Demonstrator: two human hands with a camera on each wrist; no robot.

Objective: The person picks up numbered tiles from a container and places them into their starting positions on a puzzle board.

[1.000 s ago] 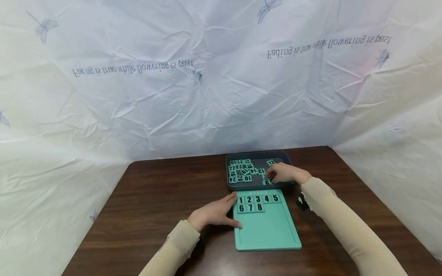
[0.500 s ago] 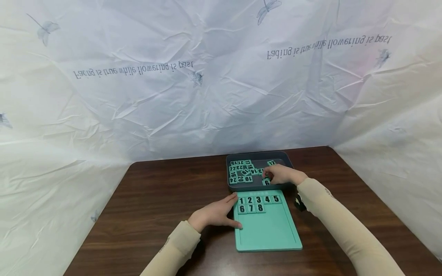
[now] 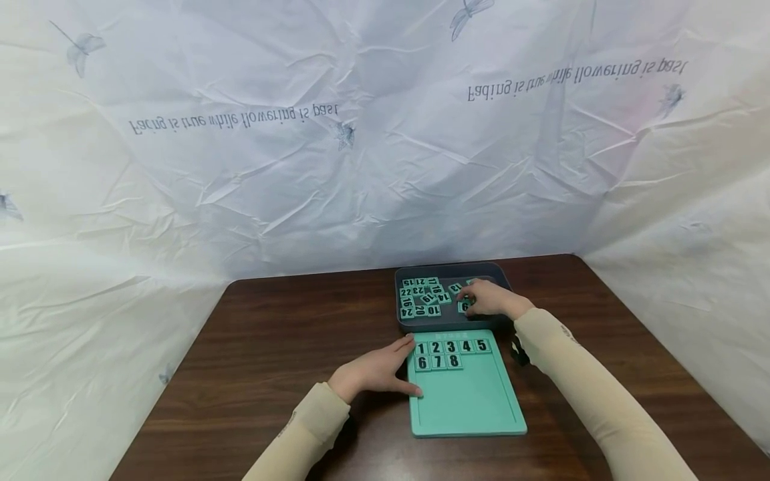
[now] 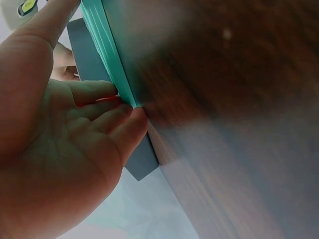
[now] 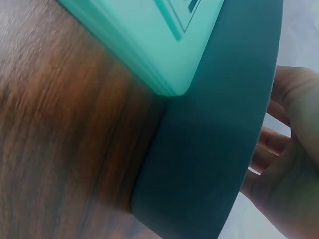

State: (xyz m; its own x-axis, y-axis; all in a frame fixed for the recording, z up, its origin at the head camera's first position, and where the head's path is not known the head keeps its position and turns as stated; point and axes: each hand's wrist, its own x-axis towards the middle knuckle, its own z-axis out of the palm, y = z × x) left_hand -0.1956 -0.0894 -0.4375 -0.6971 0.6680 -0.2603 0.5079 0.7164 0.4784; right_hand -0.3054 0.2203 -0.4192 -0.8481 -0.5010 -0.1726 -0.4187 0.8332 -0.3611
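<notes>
My left hand (image 3: 375, 371) lies along the left edge of a mint-green board (image 3: 463, 404), thumb on its rim and fingers extended against its side. In the left wrist view, those fingertips meet the board's edge (image 4: 118, 74). The board carries number tiles 1 to 5 in its top row and 6, 7, 8 below. My right hand (image 3: 490, 298) reaches into the dark grey tray (image 3: 448, 323), index finger and thumb at two sides of the number 9 tile (image 3: 462, 306), pinching it. From the right wrist, the tray wall (image 5: 214, 119) hides the fingertips.
Several loose number tiles (image 3: 420, 292) crowd the tray's left half, turned various ways. Tile 13 (image 3: 455, 288) lies beside the right fingers. A brown wooden table (image 3: 289, 347) holds board and tray. Wrinkled white sheeting (image 3: 361, 133) hangs behind and at both sides.
My right hand has shifted slightly left within the tray. The 9 tile has moved toward the tray's back, and tile 13 has been pushed back and turned. My left hand stays put.
</notes>
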